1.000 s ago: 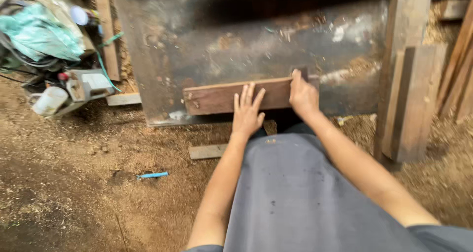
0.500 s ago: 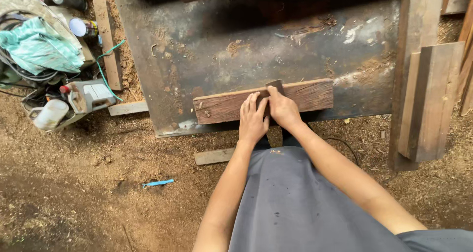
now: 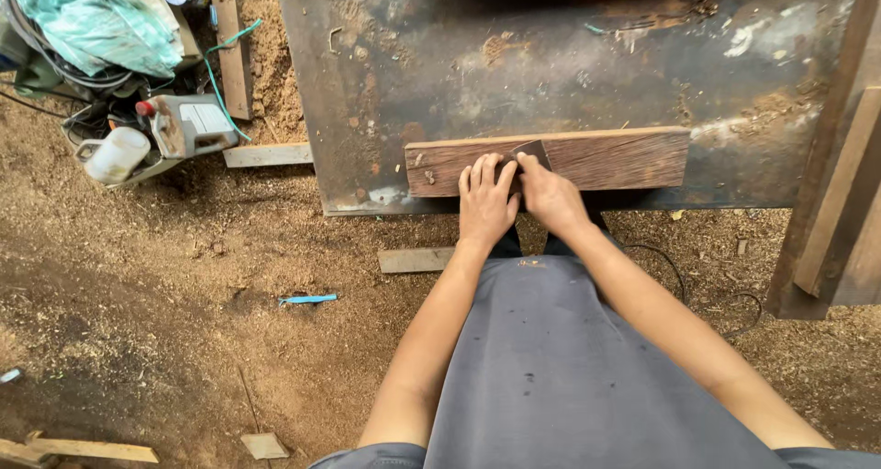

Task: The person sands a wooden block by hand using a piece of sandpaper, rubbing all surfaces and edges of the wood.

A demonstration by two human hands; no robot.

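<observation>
Hands meet side by side on a reddish-brown wooden plank point(image 3: 587, 160), which lies flat along the near edge of a dark, stained metal sheet point(image 3: 551, 56). The left hand point(image 3: 486, 203) lies palm down on the plank, its fingers spread and flat on the wood, closed around nothing. The right hand point(image 3: 549, 196) is just beside it, almost touching, and its grip is pinched on a small dark flat piece point(image 3: 529, 151) that it presses against the plank's top face; what that piece is I cannot tell. Both forearms reach out over a grey garment point(image 3: 569, 368) worn by the person.

Sawdust covers the ground point(image 3: 184, 276) on this side of the sheet. A thin blue object point(image 3: 308, 298) lies in it to the left, well apart from the plank, and a short wood offcut point(image 3: 415, 260) lies just below the sheet's edge. Farther left, a white jug point(image 3: 117, 154) stands beside a grey power tool point(image 3: 188, 125), with a teal cloth point(image 3: 101, 19) heaped behind them. Upright timbers point(image 3: 840, 184) stand at the right.
</observation>
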